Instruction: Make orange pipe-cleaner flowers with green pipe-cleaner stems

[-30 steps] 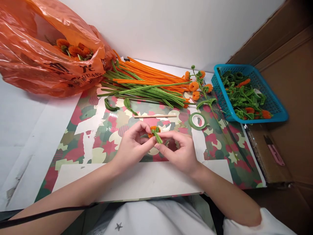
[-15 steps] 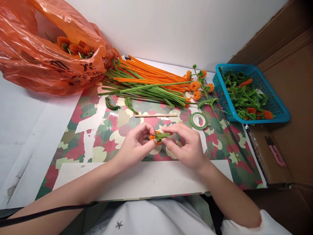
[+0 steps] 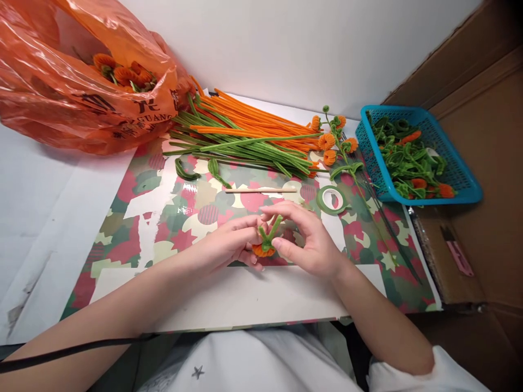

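1. Our left hand [image 3: 232,239] holds the left side of an orange chenille flower [image 3: 263,251], whose two green ends point upward.
2. Our right hand [image 3: 312,239] curves around the other side, thumb at the flower's green base; we cannot tell whether it grips.
3. We have the flower over the patterned sheet [image 3: 208,215], nearer us than the wooden stick [image 3: 261,190].
4. Green floral tape [image 3: 324,207] lies just beyond our right hand.

A white worktop [image 3: 49,228] bears a patterned sheet [image 3: 171,234]. On that lie orange stems [image 3: 253,117], green stems [image 3: 245,153], two leaves [image 3: 213,169], a stick [image 3: 261,191], a tape roll [image 3: 322,201] and a sprig [image 3: 327,142]. An orange bag [image 3: 134,128] stands at the left.
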